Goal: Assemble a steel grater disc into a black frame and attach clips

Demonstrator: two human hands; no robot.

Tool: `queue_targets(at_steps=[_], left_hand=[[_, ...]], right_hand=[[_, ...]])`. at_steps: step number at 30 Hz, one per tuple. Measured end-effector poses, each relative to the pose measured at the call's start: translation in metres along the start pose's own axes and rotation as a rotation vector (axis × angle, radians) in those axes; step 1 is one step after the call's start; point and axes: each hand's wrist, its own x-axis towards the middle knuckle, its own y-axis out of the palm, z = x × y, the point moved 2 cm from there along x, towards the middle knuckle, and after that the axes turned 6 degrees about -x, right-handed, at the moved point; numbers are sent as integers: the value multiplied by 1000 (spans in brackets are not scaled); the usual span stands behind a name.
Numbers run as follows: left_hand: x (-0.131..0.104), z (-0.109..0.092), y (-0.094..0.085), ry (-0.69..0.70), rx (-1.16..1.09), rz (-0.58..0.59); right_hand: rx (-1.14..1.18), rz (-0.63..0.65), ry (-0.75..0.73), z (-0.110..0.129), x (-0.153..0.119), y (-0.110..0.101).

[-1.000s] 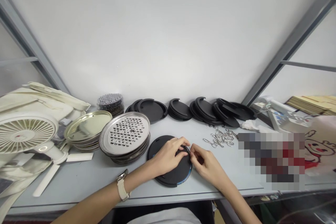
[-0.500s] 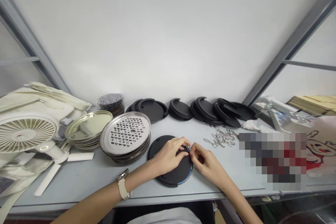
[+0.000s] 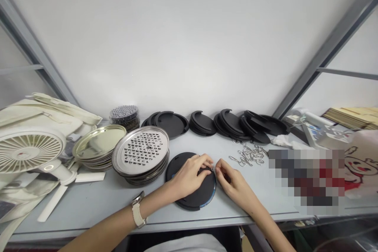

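Observation:
A round black disc-shaped holder [image 3: 196, 193] lies flat near the table's front edge, with a strip of blue along its lower right rim. Across its top rests my left hand [image 3: 191, 173], its thumb and forefinger closed around a small shiny metal piece [image 3: 212, 169] at the disc's right edge. My right hand [image 3: 232, 183] is just to the right, fingertips pinched together beside that piece. What those fingertips hold, if anything, is too small to make out. Several wire loops [image 3: 249, 155] lie loose behind my right hand.
Left of the disc stand stacks of perforated metal plates [image 3: 141, 151] and gold-toned lids [image 3: 100, 141]. A white fan [image 3: 32, 149] is at far left. Several black round holders [image 3: 174, 124] line the wall. A cloth bag with a cartoon print [image 3: 362, 165] sits at right.
My right hand's fingertips have drawn slightly away from the left fingers. Less of the metal piece shows between them. The disc stays nearly in place.

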Motion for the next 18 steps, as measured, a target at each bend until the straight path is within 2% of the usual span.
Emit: queue_targets(at_steps=[6, 15, 18], left_hand=[[0, 6, 0, -22, 21, -56], [-1, 7, 0, -37, 30, -58], [-1, 6, -1, -37, 24, -55]], right_hand=[[-31, -88, 10, -2, 2, 0], [-28, -50, -62, 1, 4, 0], [-81, -97, -87, 0, 4, -2]])
